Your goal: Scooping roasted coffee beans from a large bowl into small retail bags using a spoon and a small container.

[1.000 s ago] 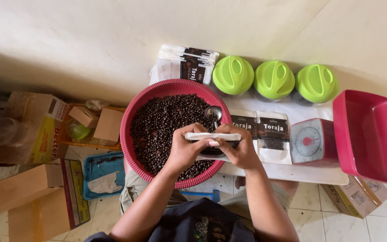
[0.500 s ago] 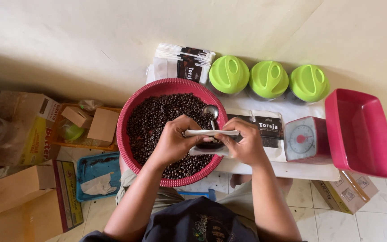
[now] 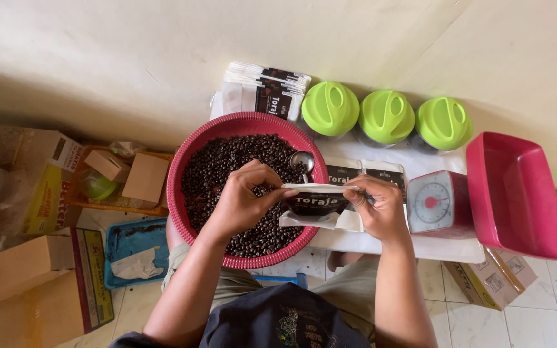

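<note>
**Pouch held over bean basin**

While both hands pinch it, the small white-and-black pouch (image 3: 317, 201) sits between them, over the right rim of the red basin (image 3: 191, 154) of dark beans (image 3: 227, 167). Left hand (image 3: 243, 200) grips its left edge; right hand (image 3: 378, 207) clasps the right edge. Metal scoop (image 3: 302, 160) rests in beans just behind. Red kitchen scale (image 3: 436, 203) near right hand.

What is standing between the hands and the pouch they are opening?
Nothing visible: the left hand and right hand both grip the pouch directly, above the red basin of beans.
</note>
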